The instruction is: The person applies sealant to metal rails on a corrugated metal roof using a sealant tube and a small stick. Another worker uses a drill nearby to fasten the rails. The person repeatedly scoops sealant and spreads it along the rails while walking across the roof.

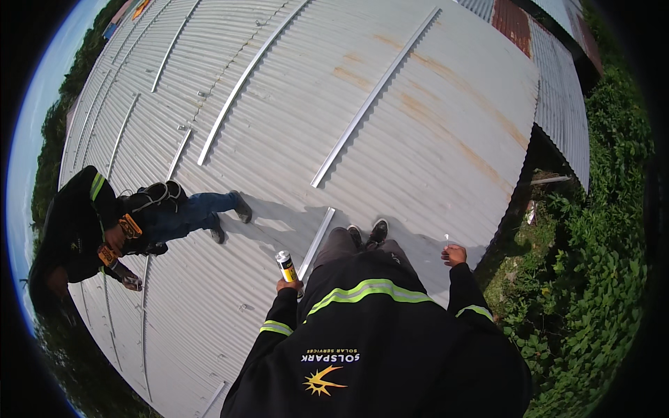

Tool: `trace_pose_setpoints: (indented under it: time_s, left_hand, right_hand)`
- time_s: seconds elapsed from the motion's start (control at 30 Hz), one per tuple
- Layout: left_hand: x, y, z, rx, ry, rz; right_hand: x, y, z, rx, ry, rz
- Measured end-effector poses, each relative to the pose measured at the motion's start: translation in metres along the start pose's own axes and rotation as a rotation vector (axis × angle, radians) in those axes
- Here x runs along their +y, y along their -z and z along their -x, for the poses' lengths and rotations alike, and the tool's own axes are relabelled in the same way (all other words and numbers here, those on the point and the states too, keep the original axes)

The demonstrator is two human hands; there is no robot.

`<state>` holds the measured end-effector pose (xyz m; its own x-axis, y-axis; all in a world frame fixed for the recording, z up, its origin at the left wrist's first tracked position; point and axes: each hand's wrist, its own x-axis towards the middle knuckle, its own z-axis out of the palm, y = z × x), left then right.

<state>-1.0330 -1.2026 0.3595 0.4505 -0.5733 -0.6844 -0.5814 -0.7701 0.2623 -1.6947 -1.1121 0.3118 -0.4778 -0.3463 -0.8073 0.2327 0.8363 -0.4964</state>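
Cartridge, just one, white, black and yellow, sits at seven o'clock, its middle hidden by my left hand, which is wrapped round it. My hands are well apart; at four o'clock my right hand has curled fingers. One white speck shows just beyond them, too small to name, and I cannot tell whether they grip it. One short rail lies near the cartridge on the corrugated roof; two shoes show near the centre. At nine o'clock, one co-worker has two orange-and-black tools, partly hidden.
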Motion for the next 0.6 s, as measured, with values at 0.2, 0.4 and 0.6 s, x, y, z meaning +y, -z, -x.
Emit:
trace_pose_setpoints:
  time_s: [0.2, 0.4, 0.6]
  left_hand:
    - [0.015, 0.009, -0.019, 0.146, -0.031, -0.015]
    - [0.030, 0.035, -0.080, 0.170, -0.280, -0.065]
    - [0.117, 0.088, -0.105, 0.074, -0.391, -0.050]
  right_hand:
    - [0.052, 0.013, -0.001, 0.010, 0.023, -0.083]
    - [0.080, 0.019, 0.019, 0.070, -0.018, -0.174]
    - [0.139, 0.009, 0.003, 0.188, -0.162, -0.389]
